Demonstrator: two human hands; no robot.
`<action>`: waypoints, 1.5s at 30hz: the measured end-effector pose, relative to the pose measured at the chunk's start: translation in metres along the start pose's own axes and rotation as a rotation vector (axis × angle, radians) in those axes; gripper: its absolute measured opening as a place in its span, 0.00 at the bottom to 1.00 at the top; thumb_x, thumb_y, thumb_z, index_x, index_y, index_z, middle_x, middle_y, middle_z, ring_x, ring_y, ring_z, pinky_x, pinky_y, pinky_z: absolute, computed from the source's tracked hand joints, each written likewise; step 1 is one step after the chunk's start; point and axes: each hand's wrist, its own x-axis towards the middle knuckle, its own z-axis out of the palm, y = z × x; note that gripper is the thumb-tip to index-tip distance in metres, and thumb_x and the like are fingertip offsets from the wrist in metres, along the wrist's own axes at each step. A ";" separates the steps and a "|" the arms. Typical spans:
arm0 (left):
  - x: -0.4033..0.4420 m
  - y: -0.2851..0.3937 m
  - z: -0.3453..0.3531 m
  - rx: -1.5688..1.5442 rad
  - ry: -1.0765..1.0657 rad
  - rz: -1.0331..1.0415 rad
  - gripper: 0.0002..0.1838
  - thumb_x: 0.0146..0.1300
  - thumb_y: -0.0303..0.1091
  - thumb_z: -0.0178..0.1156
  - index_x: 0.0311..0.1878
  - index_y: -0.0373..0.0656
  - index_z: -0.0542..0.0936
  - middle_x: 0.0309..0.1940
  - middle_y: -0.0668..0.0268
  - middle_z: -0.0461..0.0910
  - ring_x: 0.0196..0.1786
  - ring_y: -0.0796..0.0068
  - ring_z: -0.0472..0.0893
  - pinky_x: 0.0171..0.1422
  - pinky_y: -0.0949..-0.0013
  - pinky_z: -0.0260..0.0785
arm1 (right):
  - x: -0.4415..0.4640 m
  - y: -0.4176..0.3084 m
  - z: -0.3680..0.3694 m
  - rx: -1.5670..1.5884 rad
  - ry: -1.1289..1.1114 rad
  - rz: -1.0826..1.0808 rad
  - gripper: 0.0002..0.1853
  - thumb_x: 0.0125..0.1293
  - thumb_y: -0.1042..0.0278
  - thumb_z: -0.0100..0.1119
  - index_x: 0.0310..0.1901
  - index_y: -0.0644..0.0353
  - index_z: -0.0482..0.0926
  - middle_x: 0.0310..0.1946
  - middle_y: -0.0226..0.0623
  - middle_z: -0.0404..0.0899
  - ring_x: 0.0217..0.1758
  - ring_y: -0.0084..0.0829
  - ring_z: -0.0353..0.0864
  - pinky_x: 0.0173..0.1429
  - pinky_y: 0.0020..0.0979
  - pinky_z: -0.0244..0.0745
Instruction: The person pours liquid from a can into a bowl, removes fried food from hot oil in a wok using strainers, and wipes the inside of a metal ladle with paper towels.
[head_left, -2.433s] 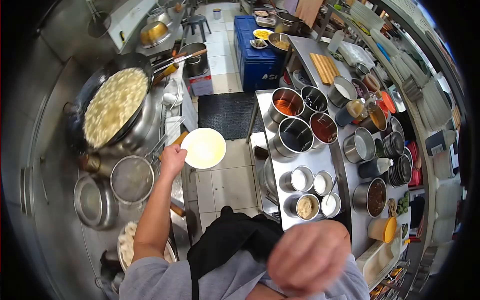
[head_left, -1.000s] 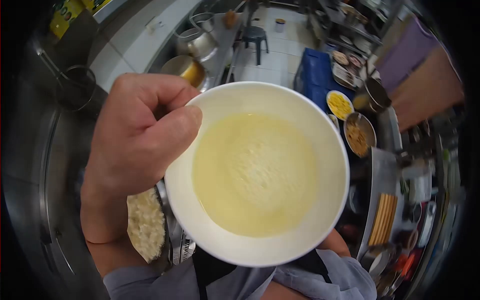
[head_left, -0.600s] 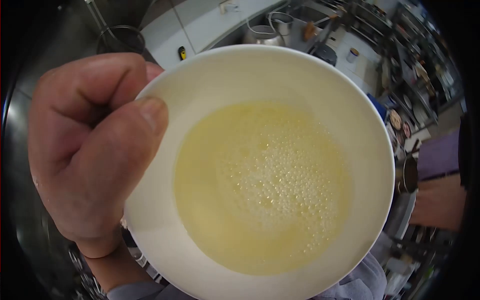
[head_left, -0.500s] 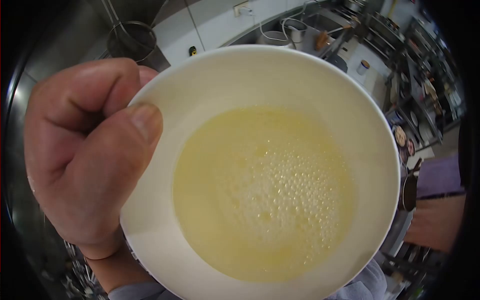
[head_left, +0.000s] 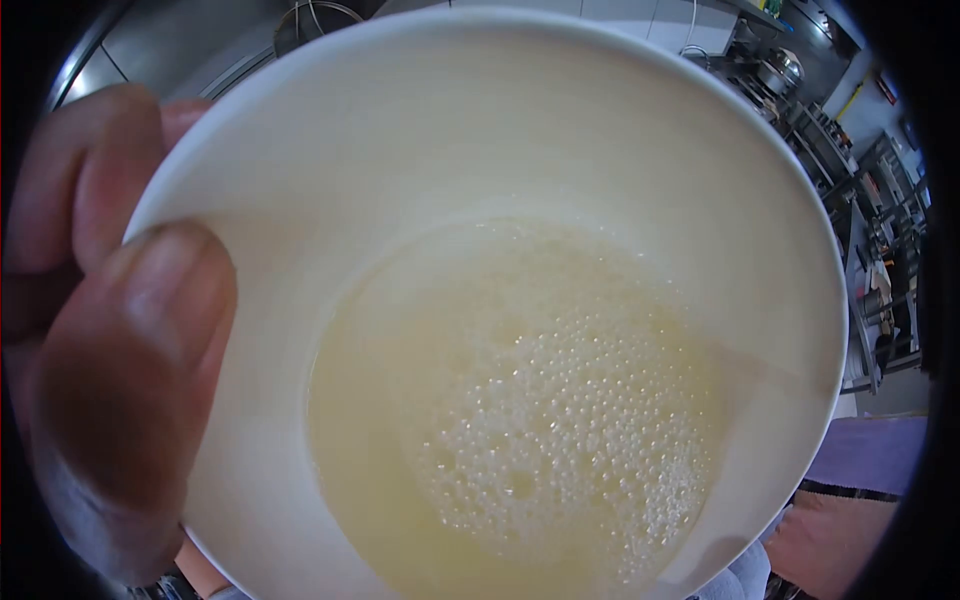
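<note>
A white bowl (head_left: pixel 480 120) fills most of the head view, close to the camera. Inside it lies a pale yellow liquid (head_left: pixel 400 480) with a patch of small bubbles on its surface, thickest toward the right. My left hand (head_left: pixel 130 330) is closed on the bowl's left rim, its thumb pressing the inner wall and its fingers curled outside. The fingertips behind the rim are hidden. My right hand does not show; a bit of light blue-grey cloth (head_left: pixel 745 575) appears below the bowl's lower right rim.
Metal racks (head_left: pixel 880 230) with kitchenware stand along the right. A shiny metal pot (head_left: pixel 780 72) is at the upper right. Part of a round strainer (head_left: pixel 315 20) shows behind the bowl at the top left. Purple material (head_left: pixel 868 455) is at the lower right.
The bowl and my left hand have come closer to the camera and look larger. The view has shifted, and the bubbles have spread lower and toward the left in the liquid.
</note>
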 end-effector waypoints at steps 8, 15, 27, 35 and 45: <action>-0.004 0.020 -0.013 0.038 0.062 0.062 0.12 0.52 0.32 0.58 0.24 0.37 0.66 0.19 0.70 0.63 0.23 0.83 0.60 0.26 0.75 0.51 | 0.033 0.093 0.015 0.058 0.019 0.072 0.14 0.65 0.63 0.54 0.42 0.65 0.81 0.27 0.41 0.84 0.27 0.32 0.85 0.35 0.33 0.79; -0.004 0.029 -0.025 0.059 0.085 0.089 0.12 0.52 0.32 0.58 0.23 0.38 0.65 0.18 0.70 0.63 0.22 0.83 0.60 0.26 0.75 0.51 | 0.021 0.148 0.029 0.139 0.076 0.263 0.13 0.64 0.65 0.55 0.39 0.66 0.82 0.25 0.41 0.83 0.24 0.32 0.84 0.31 0.32 0.79; 0.000 0.038 -0.028 0.059 0.097 0.113 0.13 0.53 0.32 0.58 0.23 0.39 0.64 0.18 0.71 0.63 0.22 0.84 0.59 0.25 0.75 0.50 | 0.047 0.272 0.068 -0.247 0.118 0.097 0.13 0.60 0.64 0.56 0.40 0.63 0.84 0.30 0.42 0.84 0.27 0.31 0.84 0.29 0.35 0.80; 0.003 0.044 -0.032 0.060 0.112 0.116 0.13 0.53 0.32 0.57 0.22 0.40 0.63 0.18 0.71 0.63 0.22 0.84 0.59 0.25 0.75 0.50 | 0.071 0.262 0.061 -0.384 -0.026 0.187 0.11 0.59 0.64 0.57 0.37 0.61 0.84 0.30 0.42 0.84 0.28 0.33 0.84 0.30 0.37 0.80; 0.008 0.049 -0.032 0.072 0.123 0.139 0.14 0.53 0.32 0.57 0.22 0.41 0.62 0.17 0.71 0.63 0.21 0.85 0.59 0.24 0.75 0.49 | 0.087 0.264 0.057 -0.514 -0.094 0.154 0.10 0.58 0.63 0.58 0.34 0.58 0.84 0.30 0.42 0.84 0.29 0.35 0.83 0.32 0.39 0.79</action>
